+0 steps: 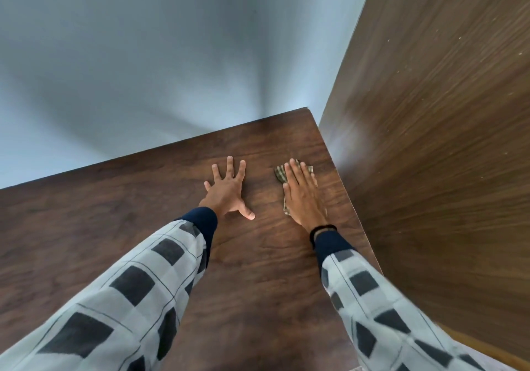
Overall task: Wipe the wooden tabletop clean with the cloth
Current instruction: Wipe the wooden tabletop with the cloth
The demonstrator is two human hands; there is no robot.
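A dark wooden tabletop [114, 227] fills the lower half of the head view. Near its far right corner lies a small checked olive-and-cream cloth [280, 173]. My right hand [302, 195] presses flat on that cloth with straight fingers, and most of the cloth is hidden beneath the palm. My left hand [228, 188] rests on the bare wood a little to the left of the cloth, fingers spread and thumb out to the right. Both arms wear grey checked sleeves with dark blue cuffs.
A pale blue-grey wall [143, 69] runs along the table's far edge. A tall dark wooden panel [444, 141] stands directly against the table's right edge, close to my right hand. A strip of lighter floor [487, 350] shows at the bottom right.
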